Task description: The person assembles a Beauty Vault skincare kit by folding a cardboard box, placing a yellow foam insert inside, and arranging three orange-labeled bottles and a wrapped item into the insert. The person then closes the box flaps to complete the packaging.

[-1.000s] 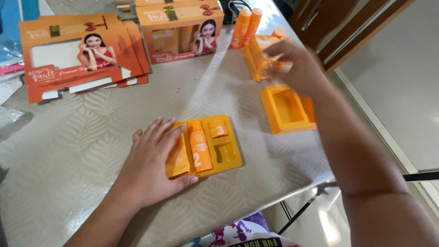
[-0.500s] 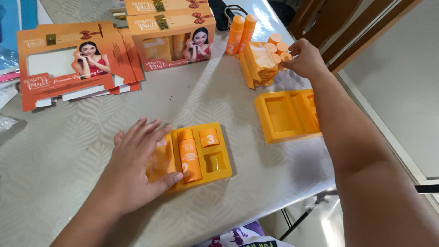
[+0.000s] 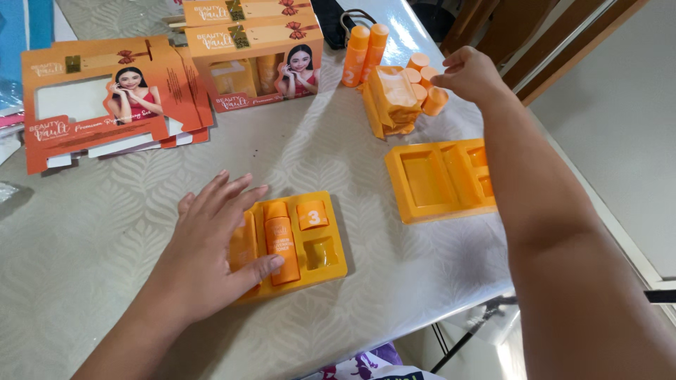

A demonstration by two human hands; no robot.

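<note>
**Two orange trays, two hands at work**

On the near table edge I see my left hand (image 3: 211, 246) lying flat and open on the left part of an orange tray (image 3: 292, 246), thumb touching the one orange bottle (image 3: 280, 241) in it; one small jar (image 3: 313, 214) sits in the far right compartment. To the right lies a second, empty tray (image 3: 440, 179). My right hand (image 3: 473, 72) reaches far right, fingers loosely curled at a cluster of about five small orange jars (image 3: 422, 81) beside a stack of orange sachets (image 3: 389, 98); whether it grips one I cannot tell. Two tall tubes (image 3: 365, 46) stand far. Two assembled gift boxes (image 3: 257, 60) and flat box blanks (image 3: 105, 98) lie far left. The table (image 3: 105, 232) has a pale leaf-patterned cover; light floor lies right.
</note>
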